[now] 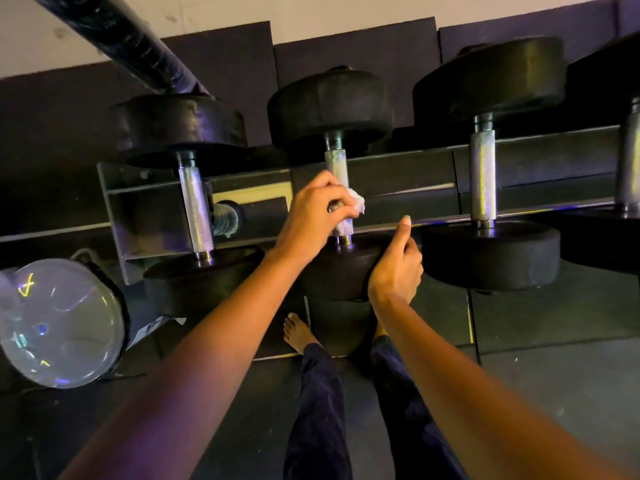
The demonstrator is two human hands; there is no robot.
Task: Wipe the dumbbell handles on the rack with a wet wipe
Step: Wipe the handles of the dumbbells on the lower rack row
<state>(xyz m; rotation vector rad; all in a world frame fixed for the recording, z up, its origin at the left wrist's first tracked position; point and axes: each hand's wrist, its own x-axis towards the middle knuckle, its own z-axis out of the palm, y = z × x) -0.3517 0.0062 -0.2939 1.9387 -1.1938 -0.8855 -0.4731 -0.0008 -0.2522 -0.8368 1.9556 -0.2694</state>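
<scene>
Head view, looking down at the rack (398, 174). Landmark: the middle dumbbell (332, 109), the one I'm working on.

My left hand (317, 216) is clenched around its handle (336, 164), with the wipe (356, 202) wadded between palm and steel. White wipe sticks out on the right side of my fist and just below it, around the lower end of the handle. Upper part of the handle is bare, knurled, silver. So left grip: grasping wipe plus handle.

My right hand (396, 268) sits on the near plate of the middle dumbbell, at its right edge. Fingers loosely curled, thumb pointing up, nothing in it. Whether the palm actually presses the plate, can't tell. Right grip: loosely curled, not holding anything.

Left of the middle dumbbell: another dumbbell (183, 129) on the rack, handle bare. Right of it: a third dumbbell (488, 81), handle bare, and the edge of a fourth at the frame border. All lie across the rack rails, handles running away from me.

Well left of the middle dumbbell and lower down: a clear round jug (59, 323) lying on the floor (554, 375). Above and left: a black bar (121, 39) leaning diagonally.

Below the middle dumbbell: my bare foot (298, 332) and dark trouser legs on the dark floor mats.
</scene>
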